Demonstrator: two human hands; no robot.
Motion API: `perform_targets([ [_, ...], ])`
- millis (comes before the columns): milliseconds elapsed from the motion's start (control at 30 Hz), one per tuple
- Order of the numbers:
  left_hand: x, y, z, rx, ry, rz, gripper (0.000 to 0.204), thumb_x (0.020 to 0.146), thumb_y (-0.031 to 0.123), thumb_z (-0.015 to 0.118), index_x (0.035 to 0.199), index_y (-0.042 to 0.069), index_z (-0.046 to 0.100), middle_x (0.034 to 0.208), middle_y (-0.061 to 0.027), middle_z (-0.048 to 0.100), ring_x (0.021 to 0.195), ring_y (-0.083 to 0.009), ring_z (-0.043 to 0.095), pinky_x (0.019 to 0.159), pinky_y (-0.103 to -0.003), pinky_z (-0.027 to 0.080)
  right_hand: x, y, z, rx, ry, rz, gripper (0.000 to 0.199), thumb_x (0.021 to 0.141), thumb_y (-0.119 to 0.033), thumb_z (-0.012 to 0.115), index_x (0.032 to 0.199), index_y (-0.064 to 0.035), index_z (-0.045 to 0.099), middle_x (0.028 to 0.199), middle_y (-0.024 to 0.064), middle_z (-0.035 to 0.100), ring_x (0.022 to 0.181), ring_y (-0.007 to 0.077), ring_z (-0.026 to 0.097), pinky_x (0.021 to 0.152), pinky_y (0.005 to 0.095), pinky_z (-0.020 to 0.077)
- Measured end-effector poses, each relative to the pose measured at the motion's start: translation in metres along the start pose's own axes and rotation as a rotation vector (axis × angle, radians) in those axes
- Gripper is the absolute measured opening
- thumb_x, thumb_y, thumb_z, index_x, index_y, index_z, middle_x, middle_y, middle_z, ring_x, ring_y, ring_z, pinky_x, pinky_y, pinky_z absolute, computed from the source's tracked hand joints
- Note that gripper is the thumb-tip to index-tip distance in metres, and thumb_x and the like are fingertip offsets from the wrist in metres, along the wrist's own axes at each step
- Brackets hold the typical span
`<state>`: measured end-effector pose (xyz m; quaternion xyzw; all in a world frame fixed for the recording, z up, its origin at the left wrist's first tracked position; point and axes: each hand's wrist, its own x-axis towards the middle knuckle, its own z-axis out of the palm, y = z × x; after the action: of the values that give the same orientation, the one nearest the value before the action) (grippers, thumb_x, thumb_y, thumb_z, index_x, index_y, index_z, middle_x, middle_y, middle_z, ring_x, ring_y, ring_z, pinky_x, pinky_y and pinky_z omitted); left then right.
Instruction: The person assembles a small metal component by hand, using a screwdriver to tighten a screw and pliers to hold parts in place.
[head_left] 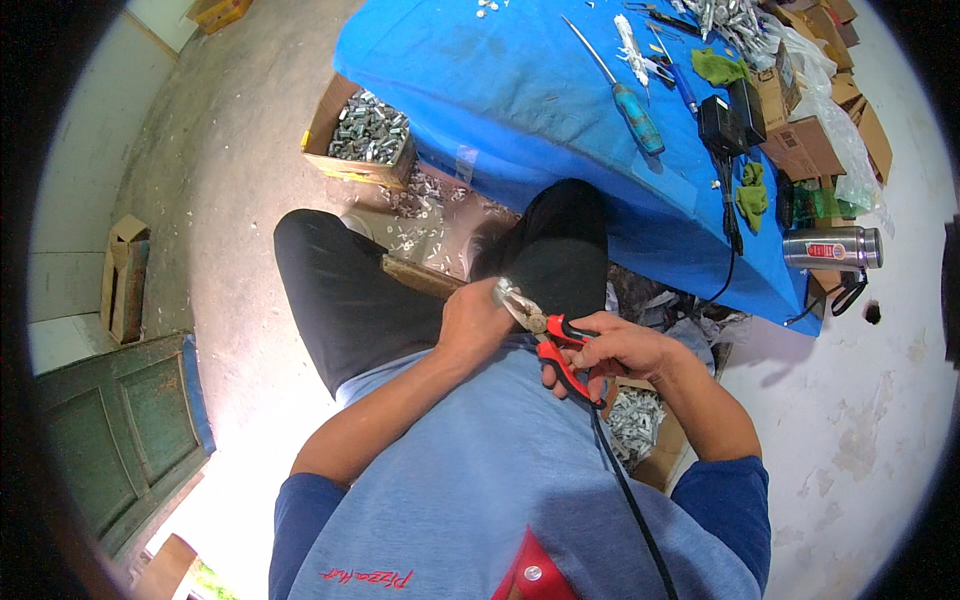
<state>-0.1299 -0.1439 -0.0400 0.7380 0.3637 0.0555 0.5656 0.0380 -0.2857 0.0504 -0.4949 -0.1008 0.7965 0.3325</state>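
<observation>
My left hand is closed over my lap, pinching a small silvery-white piece whose exact kind I cannot make out. My right hand is wrapped round the handles of a pair of pliers with red and black grips. The pliers' jaws point up and left, and their tips meet the small piece at my left fingers. Whether the jaws bite on it is too small to tell. A black cord runs down over my shirt from beside the pliers' handles.
A table under a blue cloth stands ahead, bearing a screwdriver, black power adapters and green rags. A steel flask lies at its right edge. Boxes of metal parts stand ahead left and under my right arm.
</observation>
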Motion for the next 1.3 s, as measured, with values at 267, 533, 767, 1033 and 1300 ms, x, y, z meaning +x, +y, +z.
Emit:
perform_targets([
  [267, 0.0, 0.005, -0.002, 0.058, 0.038, 0.032, 0.032, 0.087, 0.03, 0.068, 0.088, -0.002, 0.068, 0.073, -0.0214, 0.066, 0.068, -0.0325, 0.067, 0.065, -0.041, 0.049, -0.002, 0.007, 0.003, 0.073, -0.009, -0.025, 0.044, 0.087, -0.017, 0.063, 0.123, 0.0065, 0.054, 0.106, 0.0228, 0.068, 0.089, 0.0273, 0.071, 0.056, 0.0316, 0.0603],
  [533, -0.001, 0.003, 0.001, 0.083, 0.042, 0.035, 0.033, 0.085, 0.031, 0.068, 0.091, -0.001, 0.069, 0.077, -0.024, 0.066, 0.074, -0.0384, 0.067, 0.066, -0.043, 0.05, 0.0, 0.01, 0.006, 0.131, -0.009, -0.055, 0.043, 0.088, -0.016, 0.061, 0.124, 0.0059, 0.053, 0.108, 0.023, 0.067, 0.091, 0.0285, 0.071, 0.056, 0.0313, 0.0604],
  [767, 0.0, 0.005, 0.001, 0.144, 0.014, -0.002, 0.036, 0.082, 0.033, 0.07, 0.096, 0.0, 0.07, 0.079, -0.0248, 0.067, 0.077, -0.0395, 0.067, 0.069, -0.044, 0.051, -0.001, 0.015, 0.006, 0.163, 0.016, -0.058, 0.04, 0.089, -0.015, 0.061, 0.123, 0.0044, 0.053, 0.107, 0.0216, 0.067, 0.09, 0.028, 0.071, 0.057, 0.0309, 0.0603],
  [1033, 0.0, 0.007, 0.002, 0.174, 0.021, 0.002, 0.035, 0.08, 0.032, 0.07, 0.098, 0.002, 0.07, 0.077, -0.0248, 0.066, 0.077, -0.0409, 0.066, 0.068, -0.046, 0.05, -0.003, 0.016, 0.012, 0.142, 0.103, -0.039, 0.036, 0.09, -0.015, 0.06, 0.12, 0.0029, 0.054, 0.104, 0.0199, 0.068, 0.09, 0.027, 0.071, 0.056, 0.0297, 0.0594],
  [1300, 0.001, 0.004, 0.004, 0.23, 0.111, 0.112, 0.027, 0.08, 0.027, 0.068, 0.09, 0.002, 0.068, 0.071, -0.025, 0.062, 0.072, -0.0426, 0.064, 0.064, -0.048, 0.048, 0.0, 0.021, 0.019, 0.259, 0.1, -0.095, 0.036, 0.09, -0.011, 0.057, 0.12, 0.0096, 0.052, 0.104, 0.024, 0.067, 0.09, 0.0306, 0.072, 0.054, 0.0284, 0.0619],
])
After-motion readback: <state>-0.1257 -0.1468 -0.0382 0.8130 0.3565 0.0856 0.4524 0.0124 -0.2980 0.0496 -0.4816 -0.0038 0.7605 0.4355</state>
